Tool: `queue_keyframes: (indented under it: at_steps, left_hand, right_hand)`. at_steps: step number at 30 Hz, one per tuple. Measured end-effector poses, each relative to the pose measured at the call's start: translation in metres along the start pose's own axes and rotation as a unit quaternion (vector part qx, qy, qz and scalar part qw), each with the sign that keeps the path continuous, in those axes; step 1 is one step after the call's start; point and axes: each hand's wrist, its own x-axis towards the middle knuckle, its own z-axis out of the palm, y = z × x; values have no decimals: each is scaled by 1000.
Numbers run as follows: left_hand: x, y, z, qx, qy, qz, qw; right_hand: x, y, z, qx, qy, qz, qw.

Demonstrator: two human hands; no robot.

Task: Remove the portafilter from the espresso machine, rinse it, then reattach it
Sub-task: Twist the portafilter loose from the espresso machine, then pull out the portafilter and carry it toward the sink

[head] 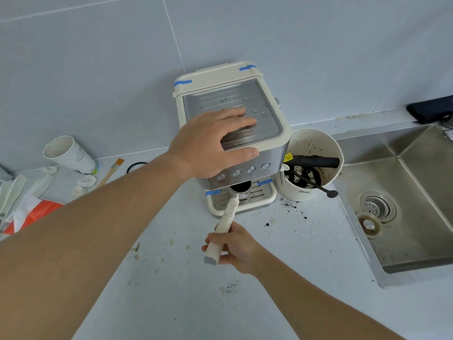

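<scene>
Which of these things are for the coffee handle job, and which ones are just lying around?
For the job:
left hand, pressing on the machine's top
right hand, gripping the handle
portafilter
espresso machine
sink, for rinsing

Just lying about:
paper cup
small brush
white bin of coffee grounds
orange packet
spilled grounds

the left hand (210,141) lies flat on top of the espresso machine (232,133) — the right hand (235,249) grips the cream handle of the portafilter (226,224), its basket under the machine's front, above the drip tray.
</scene>
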Motion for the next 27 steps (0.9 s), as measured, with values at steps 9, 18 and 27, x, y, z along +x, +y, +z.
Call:
queue_keyframes:
  at_steps: [9, 18, 27]
  left_hand:
    - [1, 3, 1, 21, -10, -19, 1000]
    - [-1, 8, -1, 31, -24, -19, 999]
    - [4, 14, -6, 1, -57, -64, 996]
  right_hand:
    - [-64, 11, -47, -99, -28, 35, 994]
    - [-126, -4, -74, -73, -64, 27, 995]
    - [-166, -28, -104, -49, -51, -33, 997]
